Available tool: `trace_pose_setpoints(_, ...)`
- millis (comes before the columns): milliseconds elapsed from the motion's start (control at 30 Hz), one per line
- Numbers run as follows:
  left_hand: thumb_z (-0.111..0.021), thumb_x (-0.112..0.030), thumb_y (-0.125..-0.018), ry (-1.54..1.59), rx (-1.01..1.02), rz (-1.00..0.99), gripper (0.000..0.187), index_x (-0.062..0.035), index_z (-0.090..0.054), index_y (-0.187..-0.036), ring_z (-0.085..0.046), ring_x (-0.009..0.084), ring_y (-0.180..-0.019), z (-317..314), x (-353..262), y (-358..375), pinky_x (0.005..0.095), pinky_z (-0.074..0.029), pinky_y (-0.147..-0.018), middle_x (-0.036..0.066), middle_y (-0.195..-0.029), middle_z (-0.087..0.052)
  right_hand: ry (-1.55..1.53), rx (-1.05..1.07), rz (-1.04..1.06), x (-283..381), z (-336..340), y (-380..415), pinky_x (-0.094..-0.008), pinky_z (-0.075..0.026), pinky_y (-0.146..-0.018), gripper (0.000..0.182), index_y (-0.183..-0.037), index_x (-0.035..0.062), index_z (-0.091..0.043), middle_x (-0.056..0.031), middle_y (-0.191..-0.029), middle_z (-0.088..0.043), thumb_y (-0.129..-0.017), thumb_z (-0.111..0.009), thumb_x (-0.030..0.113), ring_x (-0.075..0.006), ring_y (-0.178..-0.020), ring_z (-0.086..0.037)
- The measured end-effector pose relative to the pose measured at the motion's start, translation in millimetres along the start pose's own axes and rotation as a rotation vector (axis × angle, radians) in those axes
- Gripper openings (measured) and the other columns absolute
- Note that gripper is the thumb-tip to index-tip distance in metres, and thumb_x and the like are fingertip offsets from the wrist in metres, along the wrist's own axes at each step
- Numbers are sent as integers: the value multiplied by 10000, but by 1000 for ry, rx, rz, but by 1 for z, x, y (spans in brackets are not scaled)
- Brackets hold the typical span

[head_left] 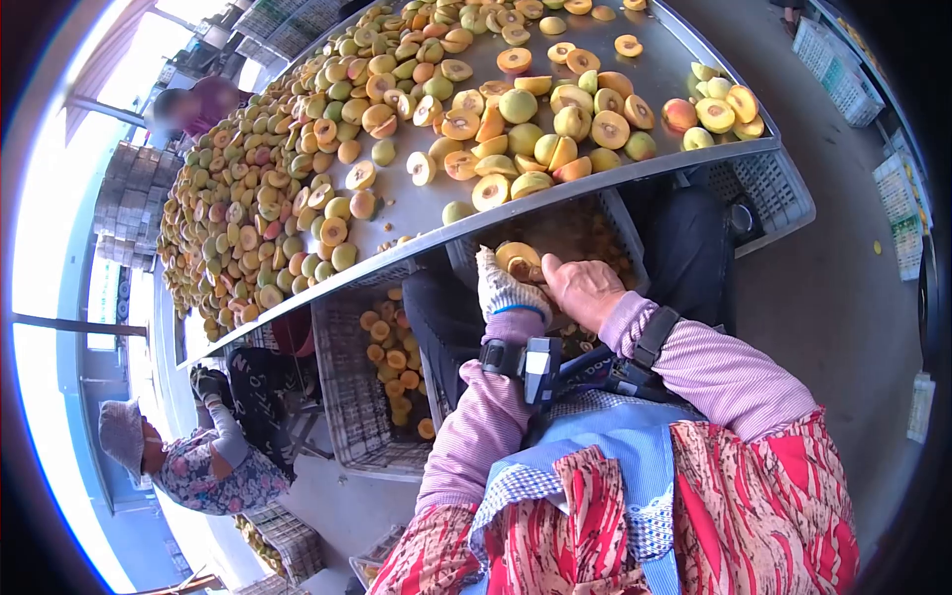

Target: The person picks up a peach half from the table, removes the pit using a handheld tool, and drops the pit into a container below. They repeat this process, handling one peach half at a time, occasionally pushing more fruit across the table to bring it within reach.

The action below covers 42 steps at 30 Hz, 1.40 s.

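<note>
My left hand (pixel 502 290), in a white knitted glove, holds a halved peach (pixel 517 256) with its cut face up, just below the table's front edge. My right hand (pixel 587 289) is bare and closed, its thumb side against the peach half. Whatever its fingers grip is hidden, and I cannot make it out. Beneath both hands a plastic crate (pixel 625 223) stands between my knees, with small brownish pieces at its bottom. Above them, many halved peaches (pixel 461 124) lie on the metal table (pixel 416 203), some cut side up, stones showing in several.
A crate (pixel 342 421) holding peach halves stands left of my leg. Another crate (pixel 783 198) is under the table's right corner. A person in a hat (pixel 203 461) sits at the left; another person (pixel 203 104) is across the table. More crates (pixel 838 74) line the right side.
</note>
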<state>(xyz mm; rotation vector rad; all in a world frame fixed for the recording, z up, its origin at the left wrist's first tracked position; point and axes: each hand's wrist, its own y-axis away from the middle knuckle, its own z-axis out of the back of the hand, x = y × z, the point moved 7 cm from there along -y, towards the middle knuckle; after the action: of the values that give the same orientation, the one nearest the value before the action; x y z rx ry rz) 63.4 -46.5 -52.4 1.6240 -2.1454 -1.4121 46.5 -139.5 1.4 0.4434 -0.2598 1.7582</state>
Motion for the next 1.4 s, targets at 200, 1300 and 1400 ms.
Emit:
trace_pose_setpoints(200, -489, -531, -866, -47, -11, -290, 478, -87, -554, -1029, -574, 242, -887, 8, -34, 1, 377, -510, -736, 85, -1002, -575, -81, -164, -106, -1, -5, 8, -430, -504, -580, 243, -897, 63, -441, -165, -673, -618, -900, -463, 305, -350, -659, -626)
trace_pose_setpoints(1300, -543, -33, -755, -93, 603, -194, 447, 10, -423, -1184, -560, 383, -982, -67, -122, 2, 497, -499, -868, 234, -1113, -506, -1084, -55, -35, 1, 17, -11, -385, -422, -608, 213, -934, 29, -469, -155, -702, -523, -932, -471, 242, -342, -659, -533)
trace_pose_setpoints(1400, -554, -200, -817, 131, 634, 3, 487, 28, -419, -1227, -517, 398, -1047, -56, -96, 38, 506, -451, -914, 238, -1157, -498, -1198, 40, -44, 18, 25, -7, -371, -417, -596, 211, -945, 28, -468, -134, -682, -510, -939, -461, 240, -297, -623, -522)
